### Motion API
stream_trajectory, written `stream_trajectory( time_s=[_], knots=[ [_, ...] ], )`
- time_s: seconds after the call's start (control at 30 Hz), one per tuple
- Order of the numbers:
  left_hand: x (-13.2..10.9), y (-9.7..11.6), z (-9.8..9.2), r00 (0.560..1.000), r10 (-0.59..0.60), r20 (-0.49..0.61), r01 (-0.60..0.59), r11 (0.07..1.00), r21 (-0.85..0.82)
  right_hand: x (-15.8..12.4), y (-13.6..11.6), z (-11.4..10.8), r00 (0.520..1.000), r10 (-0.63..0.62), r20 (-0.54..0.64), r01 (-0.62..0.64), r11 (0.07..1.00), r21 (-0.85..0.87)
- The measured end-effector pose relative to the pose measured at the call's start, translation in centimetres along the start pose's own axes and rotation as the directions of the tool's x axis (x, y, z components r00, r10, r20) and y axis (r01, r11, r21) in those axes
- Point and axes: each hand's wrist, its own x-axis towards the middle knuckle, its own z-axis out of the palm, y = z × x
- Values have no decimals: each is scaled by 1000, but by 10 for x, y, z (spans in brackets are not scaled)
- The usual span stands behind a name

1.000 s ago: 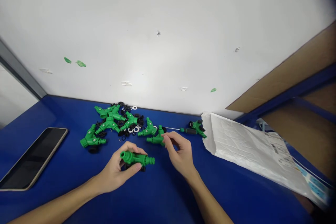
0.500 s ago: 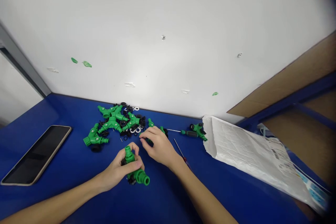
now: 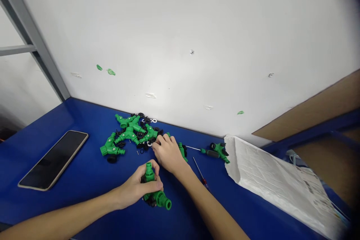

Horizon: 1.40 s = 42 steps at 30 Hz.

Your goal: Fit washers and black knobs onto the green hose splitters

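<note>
My left hand point(image 3: 143, 186) is closed around a green Y-shaped hose connector point(image 3: 150, 172), with black parts showing at its underside. One green end points up and another toward the lower right. My right hand point(image 3: 168, 153) reaches down at the right edge of the heap, its fingers bent together over black and white small parts point(image 3: 150, 144). Whatever lies between those fingertips is hidden. Beside this hand, a further green connector point(image 3: 182, 152) is partly covered. Several green connectors point(image 3: 129, 135) lie heaped with black rings to the left of it.
A phone point(image 3: 53, 160) lies on the blue table point(image 3: 95, 187) at the left. To the right are a dark-handled screwdriver point(image 3: 210, 153), a red-handled screwdriver point(image 3: 204, 180), another green connector point(image 3: 221, 152) and a white padded mailer point(image 3: 270, 180). A white wall point(image 3: 180, 75) stands behind.
My right hand has moved left into the small parts, now covering some white washers. My left hand keeps its hold on the hose connector. The whole view has shifted, so things appear further right.
</note>
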Motion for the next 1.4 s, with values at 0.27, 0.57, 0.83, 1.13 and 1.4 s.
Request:
stream_trajectory(
  time_s=[0.27, 0.57, 0.83, 1.13, 1.4],
  knots=[
    [1, 11, 1, 999, -17, -36, 20, 995, 96, -15, 9, -17, 975, 196, -109, -69, 726, 685],
    [2, 17, 0, 996, 80, -31, -36, 716, 697, -49, -10, -29, 990, 137, 28, -58, 222, 973],
    [1, 21, 0, 997, 80, -22, -30, 594, 804, -52, -9, -38, 991, 113, -76, 25, 395, 918],
    [0, 17, -2, 991, 123, -48, -22, 510, 860, -56, -3, -46, 997, 26, -75, 50, 520, 853],
    [0, 18, -4, 995, 93, -34, -23, 552, 834, -58, -3, -42, 998, 34, -45, 24, 465, 885]
  ],
)
